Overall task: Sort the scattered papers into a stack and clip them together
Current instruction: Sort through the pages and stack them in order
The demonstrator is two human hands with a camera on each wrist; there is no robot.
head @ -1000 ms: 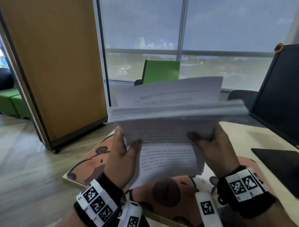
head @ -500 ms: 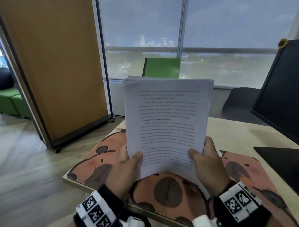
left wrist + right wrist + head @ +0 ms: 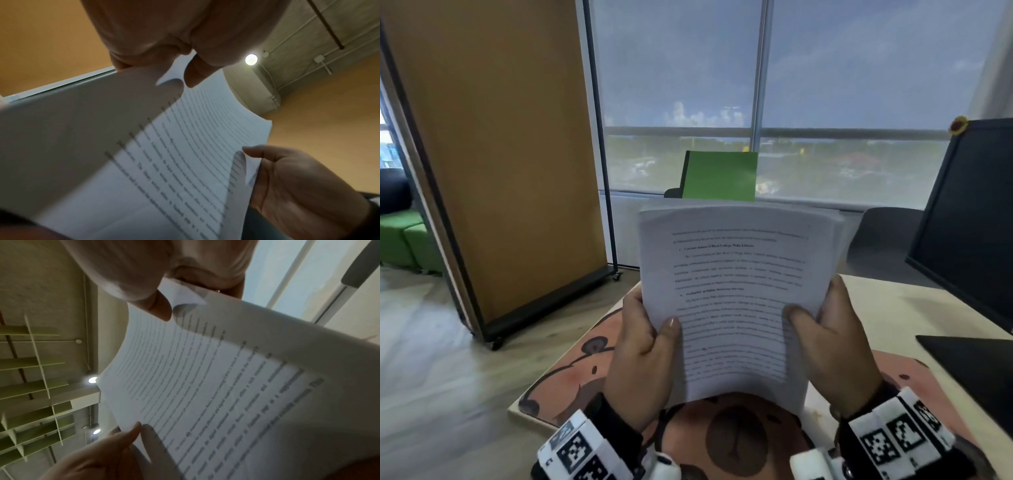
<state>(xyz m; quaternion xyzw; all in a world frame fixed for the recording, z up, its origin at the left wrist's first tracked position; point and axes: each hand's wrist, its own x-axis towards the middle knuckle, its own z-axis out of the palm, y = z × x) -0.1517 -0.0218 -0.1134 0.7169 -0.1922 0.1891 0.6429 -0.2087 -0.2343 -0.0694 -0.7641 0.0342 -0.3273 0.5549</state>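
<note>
A stack of printed white papers (image 3: pixel 736 291) stands upright on its bottom edge over the desk mat (image 3: pixel 571 377), text side toward me. My left hand (image 3: pixel 643 339) grips its left edge, thumb on the front sheet and fingers behind. On the right edge my right hand (image 3: pixel 828 329) holds it the same way. The left wrist view shows the papers (image 3: pixel 185 162) from below with my left hand (image 3: pixel 185 61) pinching them and my right hand (image 3: pixel 287 183) beyond. From the right wrist, the papers (image 3: pixel 216 394) bow between my right hand (image 3: pixel 168 293) and left hand (image 3: pixel 115 449). No clip is in view.
A bear-pattern mat covers the pale desk (image 3: pixel 887 308). A dark monitor (image 3: pixel 969 219) stands at the right with a black pad (image 3: pixel 976 370) below it. Beyond the desk are a green chair (image 3: pixel 719 174), a grey chair (image 3: pixel 883 236), an orange partition (image 3: pixel 493 154) and windows.
The papers went from a loose, fanned bundle lying nearly flat to one upright squared stack. Both hands have moved in to the stack's two side edges, and it now sits lower on the mat.
</note>
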